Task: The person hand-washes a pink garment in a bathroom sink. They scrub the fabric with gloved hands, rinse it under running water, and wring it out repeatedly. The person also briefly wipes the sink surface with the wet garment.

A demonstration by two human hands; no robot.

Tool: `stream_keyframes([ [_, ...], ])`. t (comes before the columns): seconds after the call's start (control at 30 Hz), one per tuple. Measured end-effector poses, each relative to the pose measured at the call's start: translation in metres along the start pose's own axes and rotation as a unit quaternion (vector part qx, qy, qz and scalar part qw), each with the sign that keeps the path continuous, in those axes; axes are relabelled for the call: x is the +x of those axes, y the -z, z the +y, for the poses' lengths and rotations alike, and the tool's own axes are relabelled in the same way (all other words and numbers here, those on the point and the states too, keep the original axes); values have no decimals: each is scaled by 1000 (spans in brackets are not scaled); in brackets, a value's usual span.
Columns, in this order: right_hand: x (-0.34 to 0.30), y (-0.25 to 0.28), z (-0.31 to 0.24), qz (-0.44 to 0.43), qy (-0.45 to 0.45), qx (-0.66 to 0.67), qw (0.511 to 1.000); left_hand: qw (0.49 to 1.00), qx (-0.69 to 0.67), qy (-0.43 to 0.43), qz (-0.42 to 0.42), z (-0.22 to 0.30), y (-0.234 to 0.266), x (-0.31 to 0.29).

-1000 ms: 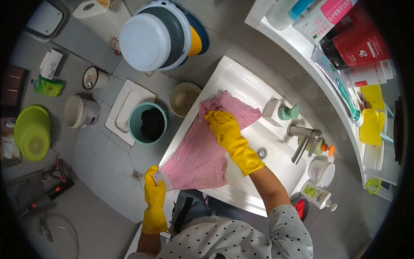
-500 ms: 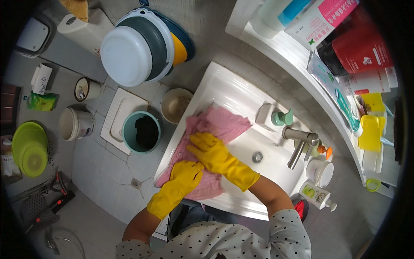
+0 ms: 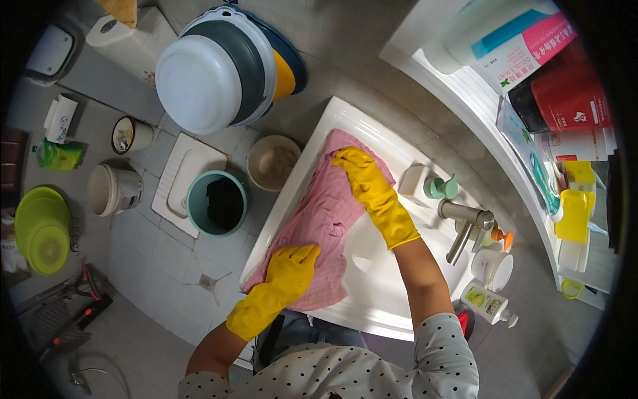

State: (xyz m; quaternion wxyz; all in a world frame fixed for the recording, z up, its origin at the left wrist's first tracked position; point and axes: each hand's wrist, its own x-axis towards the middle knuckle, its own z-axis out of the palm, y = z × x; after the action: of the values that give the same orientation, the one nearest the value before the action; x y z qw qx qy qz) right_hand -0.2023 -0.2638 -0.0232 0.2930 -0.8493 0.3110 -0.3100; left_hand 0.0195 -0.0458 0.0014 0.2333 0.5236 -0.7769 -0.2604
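Grip first, going off the head view (it's the only one): the left hand [image 3: 289,276], in a yellow rubber glove, sits on the lower part of a pink button-front garment [image 3: 322,209], fingers bent inward. The right hand [image 3: 369,189], gloved the same, has its fingers curled down onto the upper part. Can't tell if either one is really pinching fabric or just pressing on it, the gloves hide that.

The garment lies along the left side of the white sink [image 3: 392,292], its lower end by the front edge. For working it like this, I'd have the left hand anchor the near end and let the right do the moving, pressing with the finger pads. Wet cloth (if it is wet) would probably slide on smooth ceramic, so go easy near the rim, and watch the buttons.

What's in the way: a white soap dispenser [image 3: 413,183] with a green pump stands just beside the right glove, with the metal faucet [image 3: 465,213] past it, so a wide sweep right could knock something. Left of the sink there's a beige basin [image 3: 253,161] close by, then a teal bucket [image 3: 192,209] with a dark cloth [image 3: 224,203] inside. A white jar [image 3: 488,269] and a pump bottle [image 3: 482,301] sit at the far right, well apart from the fabric.
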Motion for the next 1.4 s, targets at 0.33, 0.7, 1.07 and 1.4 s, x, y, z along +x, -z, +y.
stream_keyframes([
  [0.33,-13,-45,-75,-145,81,-84,983,989,91,-43,-107,1,-19,-3],
  [0.7,-12,-57,-69,-140,72,-133,979,978,99,-68,-168,5,-5,6],
  [1.07,-20,-37,-95,-97,86,-186,974,980,106,-66,-153,2,-5,5],
  [1.4,-25,-38,-55,30,13,-285,958,979,105,-68,-158,6,-8,4],
])
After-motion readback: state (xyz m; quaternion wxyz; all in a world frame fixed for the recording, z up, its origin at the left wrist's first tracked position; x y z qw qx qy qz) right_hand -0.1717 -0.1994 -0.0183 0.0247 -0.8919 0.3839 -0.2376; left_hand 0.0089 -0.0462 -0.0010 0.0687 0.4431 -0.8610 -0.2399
